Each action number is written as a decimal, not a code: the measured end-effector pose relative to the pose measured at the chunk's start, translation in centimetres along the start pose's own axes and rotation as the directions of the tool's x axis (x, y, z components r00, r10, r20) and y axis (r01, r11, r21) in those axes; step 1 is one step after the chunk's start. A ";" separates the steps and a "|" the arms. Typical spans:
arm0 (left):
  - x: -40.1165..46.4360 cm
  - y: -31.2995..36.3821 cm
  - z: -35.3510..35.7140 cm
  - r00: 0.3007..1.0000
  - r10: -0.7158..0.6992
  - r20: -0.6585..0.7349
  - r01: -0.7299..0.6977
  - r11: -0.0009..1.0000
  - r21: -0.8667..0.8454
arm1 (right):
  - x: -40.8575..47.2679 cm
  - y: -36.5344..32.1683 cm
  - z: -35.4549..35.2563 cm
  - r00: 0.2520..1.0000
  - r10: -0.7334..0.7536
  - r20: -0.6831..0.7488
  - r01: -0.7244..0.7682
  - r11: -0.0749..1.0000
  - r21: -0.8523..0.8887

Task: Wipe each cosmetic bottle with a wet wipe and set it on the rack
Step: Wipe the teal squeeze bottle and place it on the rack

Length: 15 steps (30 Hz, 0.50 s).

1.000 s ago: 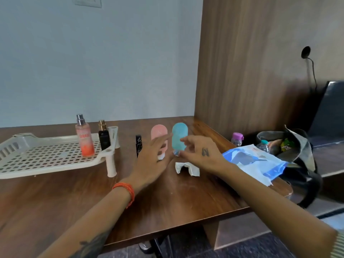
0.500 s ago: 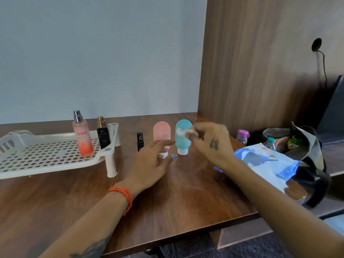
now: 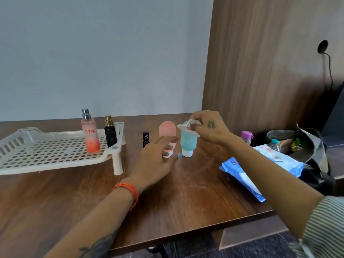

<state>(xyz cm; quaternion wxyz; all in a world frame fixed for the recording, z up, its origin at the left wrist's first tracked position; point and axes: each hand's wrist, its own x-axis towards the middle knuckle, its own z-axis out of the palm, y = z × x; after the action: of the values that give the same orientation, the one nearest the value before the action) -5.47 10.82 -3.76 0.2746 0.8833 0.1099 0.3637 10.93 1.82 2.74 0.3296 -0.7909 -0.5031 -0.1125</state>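
While I am counting from the head view, five cosmetic bottles are showing: two are standing on the white rack (image 3: 55, 155) at centre left, a pink spray bottle (image 3: 90, 135) and a black perfume bottle (image 3: 110, 135) just beside it; three are standing on the wooden table (image 3: 186, 192) at frame centre, a small black tube (image 3: 146, 139), a pink squeeze bottle (image 3: 167, 129) and a teal squeeze bottle (image 3: 188, 143), each upright on its cap. One blue wipe pack (image 3: 247, 175) is lying at the right edge of the table.

I am seeing the right hand (image 3: 210, 127) pinching one white wet wipe (image 3: 188, 126) between thumb and fingertips, pressing it against the top of the teal squeeze bottle. The left hand (image 3: 156, 161) is hovering loose and half open in front of the pink squeeze bottle, fingers spread, gripping nothing; whether its fingertips are touching that bottle I cannot tell.
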 end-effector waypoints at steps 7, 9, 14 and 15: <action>-0.1 -0.2 -0.8 0.987 -0.084 0.139 0.112 0.972 -0.205 | -2.3 -1.7 -3.2 0.994 -0.057 0.094 0.024 0.946 0.322; 0.0 -0.2 -1.2 0.954 -0.121 0.274 0.214 0.915 -0.343 | -2.6 -2.3 -3.6 0.986 -0.073 0.152 0.014 0.932 0.362; 0.0 -0.4 -1.9 0.861 -0.101 0.499 0.350 0.828 -0.438 | -3.1 -2.7 -2.2 0.968 -0.078 0.239 -0.011 0.936 0.352; -0.1 -0.4 -2.1 0.850 -0.102 0.516 0.363 0.824 -0.435 | -3.2 -2.7 -1.8 0.966 -0.073 0.249 -0.021 0.935 0.353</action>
<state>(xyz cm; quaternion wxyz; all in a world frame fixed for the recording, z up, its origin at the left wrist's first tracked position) -6.95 11.97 -2.82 0.5635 0.8165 0.0484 0.1162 7.33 -0.87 3.57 0.3962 -0.7200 -0.5643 0.0792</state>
